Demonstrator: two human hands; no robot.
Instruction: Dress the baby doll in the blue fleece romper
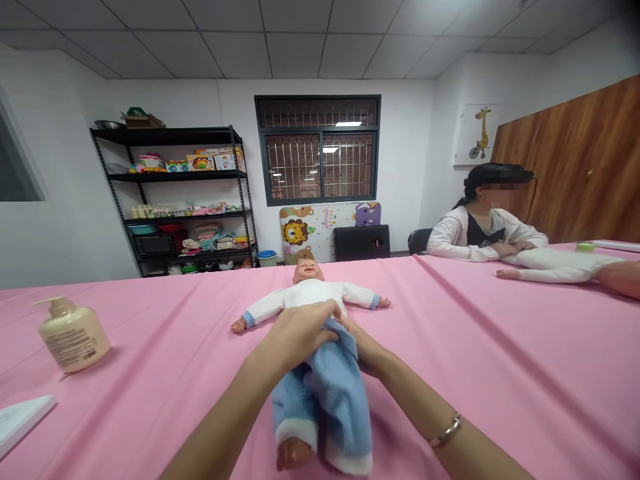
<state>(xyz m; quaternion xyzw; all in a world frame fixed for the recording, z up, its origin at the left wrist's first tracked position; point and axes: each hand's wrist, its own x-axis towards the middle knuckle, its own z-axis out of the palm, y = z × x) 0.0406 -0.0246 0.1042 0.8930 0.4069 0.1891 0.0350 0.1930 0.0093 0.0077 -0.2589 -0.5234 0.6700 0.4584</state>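
A baby doll (307, 271) lies on its back with arms spread, its head away from me. It wears a white top (265, 309) with blue cuffs and fluffy blue trousers (340, 380) with white hems. My left hand (305, 331) reaches across the doll's waist, thumb and fingers closed on the trousers' top edge. On the other side, my right hand (359, 341) grips the waist of the same trousers, its fingers partly hidden by bunched cloth. One bare foot (294, 453) pokes out of the left trouser leg; the other foot is not visible.
A pink cloth (175, 347) covers the table. At left stand a pump bottle (74, 337) and a white flat object (25, 420). A person (493, 223) sits at right by another doll (575, 267). Black shelves (175, 175) stand behind.
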